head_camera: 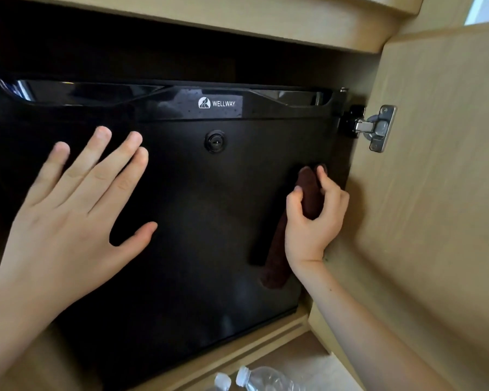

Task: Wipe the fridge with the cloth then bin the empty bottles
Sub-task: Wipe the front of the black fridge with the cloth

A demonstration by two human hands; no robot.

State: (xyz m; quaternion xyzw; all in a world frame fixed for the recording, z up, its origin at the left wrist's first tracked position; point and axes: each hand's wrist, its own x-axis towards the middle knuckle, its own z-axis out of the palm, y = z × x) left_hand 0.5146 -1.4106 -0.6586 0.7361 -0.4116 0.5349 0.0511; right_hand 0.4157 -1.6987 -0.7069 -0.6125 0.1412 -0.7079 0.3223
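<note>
A black glossy mini fridge [198,210] with a white logo and a round keyhole sits inside a wooden cabinet. My left hand [68,210] lies flat on the left part of its door, fingers spread. My right hand [314,218] grips a dark brown cloth [277,266] against the door's right side; the cloth hangs down below the hand. Two clear plastic bottles with white caps [263,379] lie on the floor at the bottom edge, partly cut off.
The open wooden cabinet door [435,193] stands on the right, held by a metal hinge [378,128]. A wooden shelf edge [237,26] runs above the fridge and a wooden ledge [237,351] below it.
</note>
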